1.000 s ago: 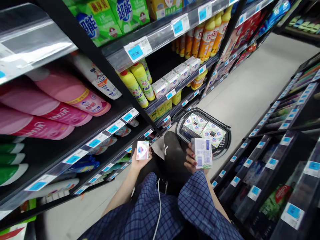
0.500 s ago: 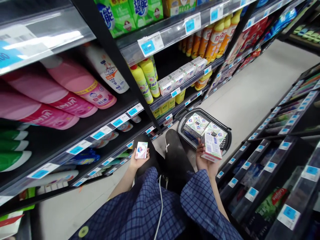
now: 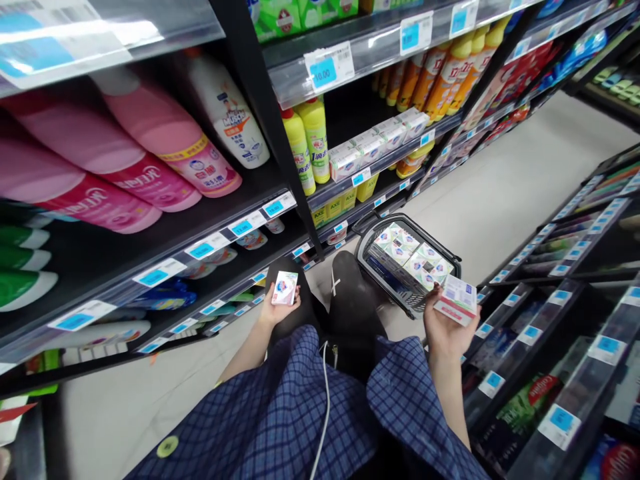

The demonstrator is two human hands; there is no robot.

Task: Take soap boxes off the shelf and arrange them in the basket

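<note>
Over my left knee, my left hand (image 3: 280,308) grips a small white soap box (image 3: 285,289), its printed face turned up. Off to the right, my right hand (image 3: 449,333) has its fingers around a thicker white and pink soap box (image 3: 457,301); whether it is one box or a stack I cannot tell. Just beyond that hand a black shopping basket (image 3: 367,263) rests on the floor, with packs of soap boxes (image 3: 425,267) inside. On the low shelf ahead stands a row of similar soap boxes (image 3: 370,148).
Pink bottles (image 3: 165,157) fill the shelf at left. Yellow bottles (image 3: 319,141) stand beside the soap row, orange bottles (image 3: 450,77) farther along. A toothpaste rack (image 3: 535,393) rises close at right. Pale aisle floor (image 3: 520,167) runs ahead between the shelves.
My right hand has moved right with its soap box, away from over the basket, and tilted it. My left hand stays over the knee with its box. The view has shifted slightly.
</note>
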